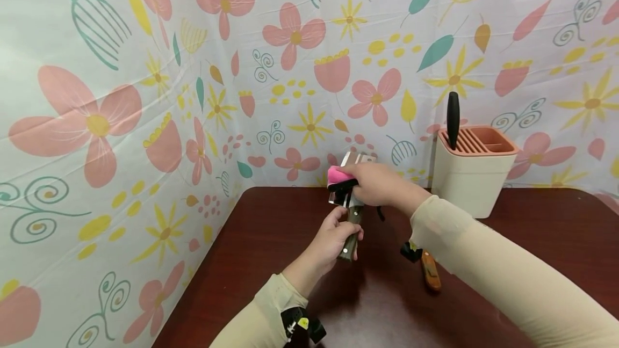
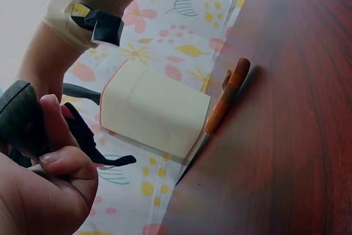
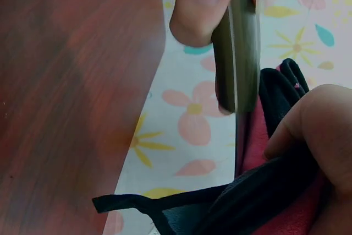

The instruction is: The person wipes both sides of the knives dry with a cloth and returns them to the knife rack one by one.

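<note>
My left hand (image 1: 329,240) grips the dark handle of a cleaver (image 1: 347,252), which has a broad metal blade and points away from me above the table. My right hand (image 1: 379,184) holds a pink and black cloth (image 1: 338,175) against the blade, covering part of it. In the right wrist view, the cloth (image 3: 256,144) lies along the blade just beyond the handle, with a black strap hanging loose. Close up, the left wrist view shows my left fingers and thumb curled about the handle (image 2: 22,116).
A cream knife block (image 1: 469,187) with an orange slotted top stands at the back right, a black-handled knife (image 1: 453,120) in it. On the dark red table (image 1: 232,283) lies a knife with an orange-brown handle (image 1: 430,272), below my right forearm. Flowered cloth covers the walls.
</note>
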`<state>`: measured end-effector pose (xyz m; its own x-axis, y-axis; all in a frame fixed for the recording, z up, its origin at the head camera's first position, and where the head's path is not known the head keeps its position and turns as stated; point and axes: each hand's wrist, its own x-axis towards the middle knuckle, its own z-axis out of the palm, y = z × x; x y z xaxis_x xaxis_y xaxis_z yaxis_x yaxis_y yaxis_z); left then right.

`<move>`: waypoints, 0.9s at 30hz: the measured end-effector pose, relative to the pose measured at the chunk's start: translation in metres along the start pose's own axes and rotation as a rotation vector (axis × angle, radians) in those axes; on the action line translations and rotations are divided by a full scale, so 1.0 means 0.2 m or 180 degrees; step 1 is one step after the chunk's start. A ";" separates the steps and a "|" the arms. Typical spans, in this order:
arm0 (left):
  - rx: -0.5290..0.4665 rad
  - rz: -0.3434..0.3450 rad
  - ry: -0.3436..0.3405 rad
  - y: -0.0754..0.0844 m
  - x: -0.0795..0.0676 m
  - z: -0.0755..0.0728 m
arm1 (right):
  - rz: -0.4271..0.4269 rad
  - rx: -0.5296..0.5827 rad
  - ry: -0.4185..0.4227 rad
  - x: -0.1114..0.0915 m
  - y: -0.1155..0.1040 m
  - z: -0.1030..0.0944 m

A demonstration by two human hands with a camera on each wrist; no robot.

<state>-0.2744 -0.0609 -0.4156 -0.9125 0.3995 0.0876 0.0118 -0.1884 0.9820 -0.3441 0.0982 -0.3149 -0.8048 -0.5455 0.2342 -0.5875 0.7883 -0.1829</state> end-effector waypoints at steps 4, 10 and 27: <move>0.0017 -0.0033 -0.0001 0.00 0.00 0.00 | -0.0117 0.0053 -0.0014 -0.04 -0.02 0.00; 0.0064 -0.0041 -0.0098 -0.01 0.00 -0.01 | -0.0222 0.0140 -0.0047 -0.10 -0.06 0.00; 0.0122 -0.0027 -0.0075 -0.02 -0.02 -0.02 | -0.0311 0.0678 -0.0235 -0.19 -0.08 -0.01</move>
<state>-0.2723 -0.0644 -0.4208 -0.9028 0.4220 0.0828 0.0203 -0.1504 0.9884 -0.3051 0.1069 -0.3190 -0.7427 -0.6417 0.1916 -0.6612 0.6572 -0.3618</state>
